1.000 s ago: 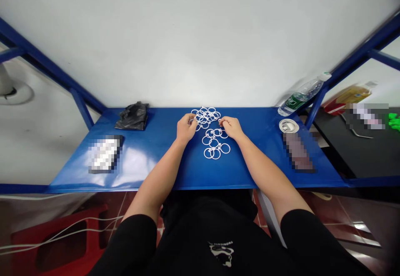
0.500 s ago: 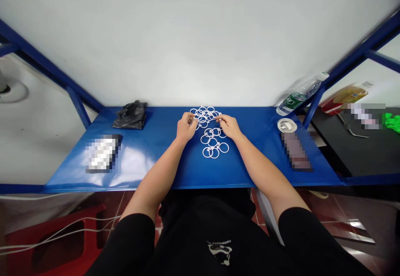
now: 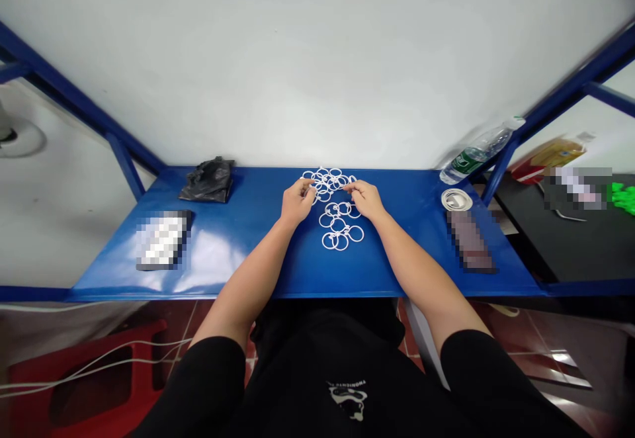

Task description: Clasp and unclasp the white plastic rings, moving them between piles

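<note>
A loose pile of white rings [image 3: 328, 181] lies at the back middle of the blue table [image 3: 248, 253]. In front of it a chain of linked white rings [image 3: 340, 226] stretches toward me. My left hand [image 3: 296, 202] is closed in a pinch on a white ring at the left edge of the pile. My right hand [image 3: 366, 198] is also closed, its fingertips pinching a ring at the pile's right side, just above the chain.
A crumpled black bag [image 3: 208, 180] lies at the back left, a dark flat object [image 3: 163, 239] nearer left. A plastic bottle [image 3: 479, 150] leans at the back right beside a round white coil [image 3: 456, 199]. Blue frame posts [image 3: 124, 167] flank the table.
Both hands have edged slightly toward the ring pile and closer together; the chain of rings stays where it was.
</note>
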The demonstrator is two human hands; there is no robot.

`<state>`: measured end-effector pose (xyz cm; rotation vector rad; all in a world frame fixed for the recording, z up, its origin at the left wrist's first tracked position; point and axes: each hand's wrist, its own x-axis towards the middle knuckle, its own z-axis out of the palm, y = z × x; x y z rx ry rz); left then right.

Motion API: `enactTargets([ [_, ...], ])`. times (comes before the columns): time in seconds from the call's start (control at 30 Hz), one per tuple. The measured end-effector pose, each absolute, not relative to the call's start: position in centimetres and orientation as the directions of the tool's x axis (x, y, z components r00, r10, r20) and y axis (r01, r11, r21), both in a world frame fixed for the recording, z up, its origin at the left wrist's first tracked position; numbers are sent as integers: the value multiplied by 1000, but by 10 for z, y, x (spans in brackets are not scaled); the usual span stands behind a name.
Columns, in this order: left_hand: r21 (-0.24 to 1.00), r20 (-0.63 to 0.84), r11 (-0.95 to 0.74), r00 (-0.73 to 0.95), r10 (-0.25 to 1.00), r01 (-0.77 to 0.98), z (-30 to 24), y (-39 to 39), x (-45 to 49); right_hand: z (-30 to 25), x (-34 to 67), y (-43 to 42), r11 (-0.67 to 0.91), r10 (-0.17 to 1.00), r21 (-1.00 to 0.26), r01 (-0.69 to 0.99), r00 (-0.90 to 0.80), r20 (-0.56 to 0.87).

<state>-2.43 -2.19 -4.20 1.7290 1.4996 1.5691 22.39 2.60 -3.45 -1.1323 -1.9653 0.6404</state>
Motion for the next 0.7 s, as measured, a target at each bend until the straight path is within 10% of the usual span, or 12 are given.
enactTargets([
  [0.7,828,449,-320,-203,870,461,-41,-23,-24,-14,215,-4,591,804,-613,524,-443,397],
])
